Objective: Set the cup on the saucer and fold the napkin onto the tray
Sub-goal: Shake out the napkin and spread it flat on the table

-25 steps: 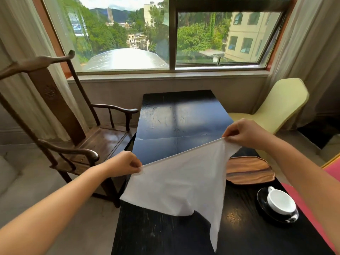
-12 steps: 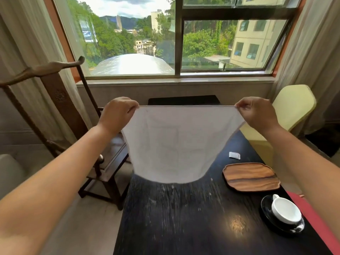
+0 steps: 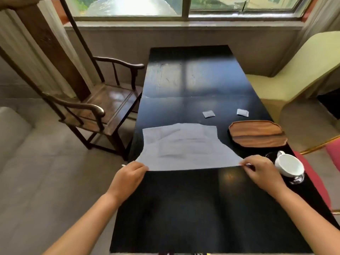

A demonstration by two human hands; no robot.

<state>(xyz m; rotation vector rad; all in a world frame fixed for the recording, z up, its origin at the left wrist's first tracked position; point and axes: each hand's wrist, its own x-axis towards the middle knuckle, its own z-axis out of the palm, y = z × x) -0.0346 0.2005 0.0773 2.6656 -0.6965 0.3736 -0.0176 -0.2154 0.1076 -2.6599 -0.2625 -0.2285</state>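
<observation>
We see a black table (image 3: 193, 83) running toward a wide window (image 3: 184, 6) that throws daylight onto its top. A dark wooden armchair (image 3: 95, 100) stands left of it, a pale yellow chair (image 3: 294, 70) right, on grey floor (image 3: 46, 172).

Open counter (image 3: 184, 208) nearer than napkin (image 3: 182, 150); beyond napkin, two sachets (image 3: 208, 114); right of napkin, tray (image 3: 257, 135), cup (image 3: 288, 165).
</observation>
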